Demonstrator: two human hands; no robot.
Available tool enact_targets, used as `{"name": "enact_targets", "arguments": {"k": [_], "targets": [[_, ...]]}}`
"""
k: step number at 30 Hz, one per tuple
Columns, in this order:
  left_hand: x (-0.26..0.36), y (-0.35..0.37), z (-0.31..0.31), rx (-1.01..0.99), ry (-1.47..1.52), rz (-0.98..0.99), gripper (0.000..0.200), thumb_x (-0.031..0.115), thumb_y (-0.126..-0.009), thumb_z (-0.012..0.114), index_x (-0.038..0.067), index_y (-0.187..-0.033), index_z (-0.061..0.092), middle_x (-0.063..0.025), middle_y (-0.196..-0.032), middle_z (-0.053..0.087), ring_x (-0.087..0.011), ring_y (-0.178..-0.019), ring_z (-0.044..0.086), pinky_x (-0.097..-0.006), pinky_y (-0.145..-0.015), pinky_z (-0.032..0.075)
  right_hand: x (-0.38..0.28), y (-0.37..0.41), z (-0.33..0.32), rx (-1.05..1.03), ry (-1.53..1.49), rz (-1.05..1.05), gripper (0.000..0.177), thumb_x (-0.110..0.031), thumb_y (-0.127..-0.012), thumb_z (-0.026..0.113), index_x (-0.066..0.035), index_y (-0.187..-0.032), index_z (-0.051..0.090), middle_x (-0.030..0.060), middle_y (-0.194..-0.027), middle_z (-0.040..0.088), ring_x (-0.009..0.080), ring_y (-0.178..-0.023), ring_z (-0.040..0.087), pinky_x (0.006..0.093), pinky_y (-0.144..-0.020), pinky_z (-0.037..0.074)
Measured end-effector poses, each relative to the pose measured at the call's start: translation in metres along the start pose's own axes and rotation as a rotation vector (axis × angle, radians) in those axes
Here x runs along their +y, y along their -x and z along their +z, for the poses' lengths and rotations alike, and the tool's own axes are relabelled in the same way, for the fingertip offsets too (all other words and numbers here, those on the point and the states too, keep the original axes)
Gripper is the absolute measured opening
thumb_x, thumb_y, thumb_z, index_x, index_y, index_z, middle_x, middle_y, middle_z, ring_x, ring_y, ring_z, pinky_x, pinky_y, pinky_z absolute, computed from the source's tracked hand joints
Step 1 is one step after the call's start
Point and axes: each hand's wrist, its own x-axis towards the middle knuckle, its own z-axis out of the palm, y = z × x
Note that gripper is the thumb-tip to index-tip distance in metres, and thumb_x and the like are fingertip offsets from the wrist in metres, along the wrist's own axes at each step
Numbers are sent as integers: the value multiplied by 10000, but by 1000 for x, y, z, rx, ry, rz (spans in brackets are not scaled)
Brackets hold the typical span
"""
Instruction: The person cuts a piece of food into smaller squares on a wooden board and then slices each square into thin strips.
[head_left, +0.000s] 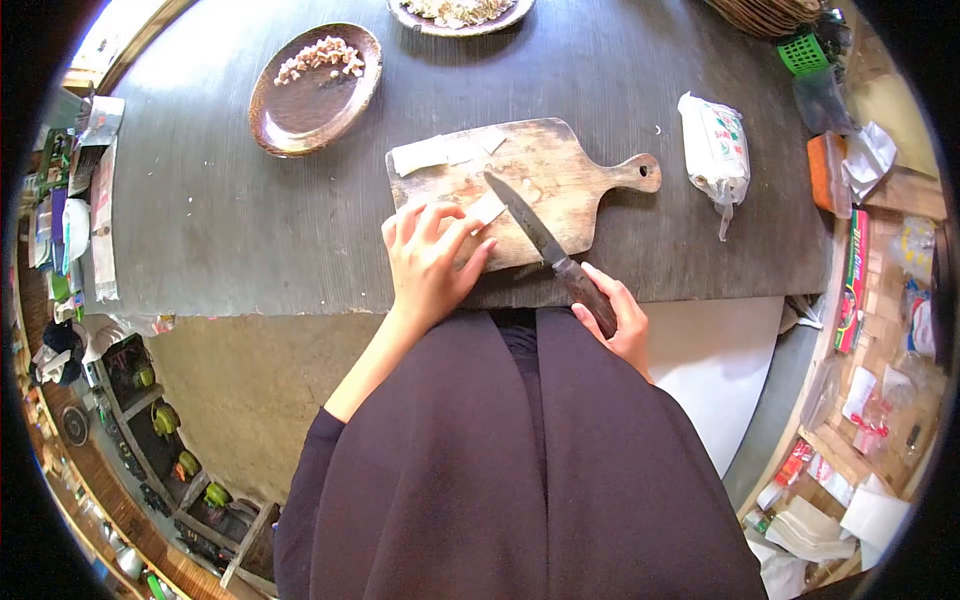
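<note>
My left hand (432,255) rests over the front left of a wooden cutting board (550,180), fingers bent and thumb low. Its index fingertip presses on a flat white food piece (487,209), whose left end is hidden beneath the fingers. In my right hand (625,318) is the dark wooden handle of a knife (535,228). The blade slants up and left across the board, its edge close beside that piece. More white slices (450,150) lie along the board's far left edge.
Behind the board stands a brown oval plate (305,125) with small diced pieces, and another plate (460,30) heaped with pale bits. A white plastic packet (715,150) lies right of the board's handle. An orange-lidded container (828,175) and a green basket (800,54) line the right edge.
</note>
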Motion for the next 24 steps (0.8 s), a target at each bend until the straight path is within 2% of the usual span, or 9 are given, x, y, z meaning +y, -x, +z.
{"name": "enact_targets", "arguments": {"k": [4,8,16,24], "targets": [[-6,19,0,7,2,0,264,218,-783,846,200,-1030,752,12,-1130,685,-275,-1164,575,-432,-1016,370,7,6,6,-12,158,-104,471,-127,-898,784,-87,-1347,646,121,-975,685,272,-791,697,360,-698,574],[-5,19,1,10,-17,32,288,196,-809,817,206,-1091,764,34,-1257,694,-264,-1202,571,-428,-1032,361,9,4,8,18,225,-188,481,-117,-876,797,-101,-1335,656,106,-950,676,257,-774,691,365,-668,575],[-4,14,2,-16,-8,33,307,176,-823,798,207,-1126,764,56,-1243,703,-248,-1163,569,-421,-1026,359,14,3,8,-17,290,-280,548,-92,-828,819,-109,-1354,666,76,-930,632,223,-719,656,348,-633,564],[-3,15,4,-7,-17,32,324,172,-824,796,215,-1143,762,56,-1246,700,-244,-1148,570,-414,-1016,365,14,5,9,-21,322,-302,579,-86,-812,828,-117,-1365,661,77,-925,619,227,-714,652,351,-628,562]]}}
